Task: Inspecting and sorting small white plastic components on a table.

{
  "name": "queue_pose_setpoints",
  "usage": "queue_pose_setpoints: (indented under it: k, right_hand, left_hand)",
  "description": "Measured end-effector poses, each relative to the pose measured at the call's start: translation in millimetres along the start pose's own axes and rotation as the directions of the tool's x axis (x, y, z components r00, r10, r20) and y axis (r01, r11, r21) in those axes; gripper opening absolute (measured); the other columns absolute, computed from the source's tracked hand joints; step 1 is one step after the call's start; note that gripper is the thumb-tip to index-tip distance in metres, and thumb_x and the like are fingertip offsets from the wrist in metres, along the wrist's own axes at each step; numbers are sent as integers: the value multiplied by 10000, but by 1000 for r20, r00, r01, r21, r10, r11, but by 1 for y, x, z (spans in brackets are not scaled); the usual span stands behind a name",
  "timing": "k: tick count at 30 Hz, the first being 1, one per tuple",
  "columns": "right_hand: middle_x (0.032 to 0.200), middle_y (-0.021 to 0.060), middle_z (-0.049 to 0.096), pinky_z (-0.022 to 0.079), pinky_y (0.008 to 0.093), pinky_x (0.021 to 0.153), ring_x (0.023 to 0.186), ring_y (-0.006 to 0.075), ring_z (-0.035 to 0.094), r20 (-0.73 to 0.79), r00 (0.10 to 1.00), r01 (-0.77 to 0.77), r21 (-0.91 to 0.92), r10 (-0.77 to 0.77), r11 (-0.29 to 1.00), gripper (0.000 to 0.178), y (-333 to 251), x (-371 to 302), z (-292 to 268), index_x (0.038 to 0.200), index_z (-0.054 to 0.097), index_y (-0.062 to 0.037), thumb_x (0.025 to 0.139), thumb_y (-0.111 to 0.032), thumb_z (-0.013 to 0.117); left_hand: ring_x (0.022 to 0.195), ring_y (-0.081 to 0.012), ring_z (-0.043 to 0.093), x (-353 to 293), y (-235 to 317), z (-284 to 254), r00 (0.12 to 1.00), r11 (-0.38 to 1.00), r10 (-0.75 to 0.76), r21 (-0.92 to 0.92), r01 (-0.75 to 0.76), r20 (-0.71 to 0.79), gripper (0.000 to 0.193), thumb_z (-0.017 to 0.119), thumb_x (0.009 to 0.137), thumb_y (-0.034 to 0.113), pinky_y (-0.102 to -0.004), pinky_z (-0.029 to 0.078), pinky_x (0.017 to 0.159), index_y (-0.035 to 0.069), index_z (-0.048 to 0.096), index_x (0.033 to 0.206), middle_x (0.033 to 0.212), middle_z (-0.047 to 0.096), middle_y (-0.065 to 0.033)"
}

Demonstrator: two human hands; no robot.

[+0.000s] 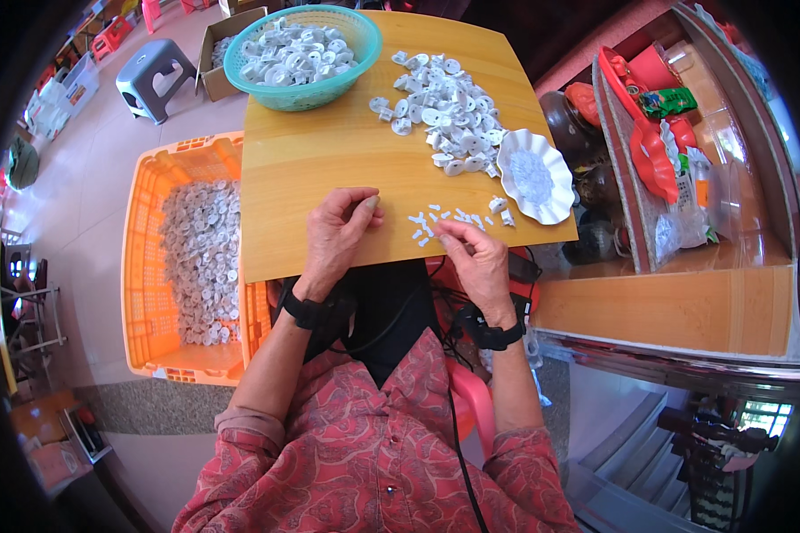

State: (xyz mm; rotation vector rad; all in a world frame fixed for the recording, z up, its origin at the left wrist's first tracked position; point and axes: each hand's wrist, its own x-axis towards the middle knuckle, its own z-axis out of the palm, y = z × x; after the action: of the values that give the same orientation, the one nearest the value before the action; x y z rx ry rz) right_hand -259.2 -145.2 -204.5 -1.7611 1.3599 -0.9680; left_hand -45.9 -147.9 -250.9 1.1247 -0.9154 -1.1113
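Note:
My left hand (342, 226) is closed above the wooden table (329, 160), thumb against the curled fingers. Whatever it may hold is hidden. To its right, my right hand (478, 265) has thumb and finger brought together at the near edge of some scattered small white plastic pieces (424, 229). I cannot make out what is between those fingertips. Just beyond this hand lie a couple of larger white plastic parts (501, 210). A white scalloped dish (556, 201) at the table's right edge holds many small translucent pieces (532, 176).
A heap of white round plastic parts (453, 115) covers the table's far right. A green basket (307, 96) full of similar parts stands far left. Left of the table, an orange crate (142, 293) holds more. A grey stool (156, 75) and a cluttered shelf (627, 169) flank the table.

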Motion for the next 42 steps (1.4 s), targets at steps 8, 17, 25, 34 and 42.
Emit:
queue_pose_setpoints:
  k: [8,17,25,34,42]
  right_hand:
    - [892,125,609,505,402,796,895,316,602,-30,968,218,-403,-251,889,157,11,-1,-8,919,705,-20,819,42,601]
    - [893,118,615,496,382,791,892,299,605,-84,942,259,-439,-326,861,181,11,2,0,909,713,-17,797,79,609]
    - [865,116,618,504,385,769,871,300,612,-58,952,267,-324,-301,908,155,14,4,-7,832,679,-10,775,88,573]
    - [930,83,675,529,300,775,873,172,660,-176,984,-4,-106,-14,994,127,24,1,-33,978,673,20,886,31,588]
    - [980,36,655,508,219,708,845,80,632,-156,973,-149,149,172,978,196,32,0,-38,1114,641,37,934,-35,616]
  left_hand:
    - [769,-109,662,-1,-1,-2,1000,1000,-10,-5,10,21,193,616,966,80,-238,548,737,-25,647,1125,887,694,-75]
    - [757,-114,670,0,-2,-2,1000,1000,5,-3,-5,13,159,610,961,67,-242,557,719,-34,654,1076,864,695,-79]
    - [768,-110,659,-1,-1,-2,1000,1000,-11,15,10,27,189,617,967,81,-238,545,737,-23,645,1122,891,690,-75]
    - [773,-119,671,-1,3,0,1000,1000,0,-8,0,15,157,611,959,63,-245,562,719,-37,653,1073,873,688,-80]
    - [772,-112,656,-1,2,0,998,998,-26,63,22,51,191,611,970,91,-242,548,740,-32,643,1113,884,684,-69]
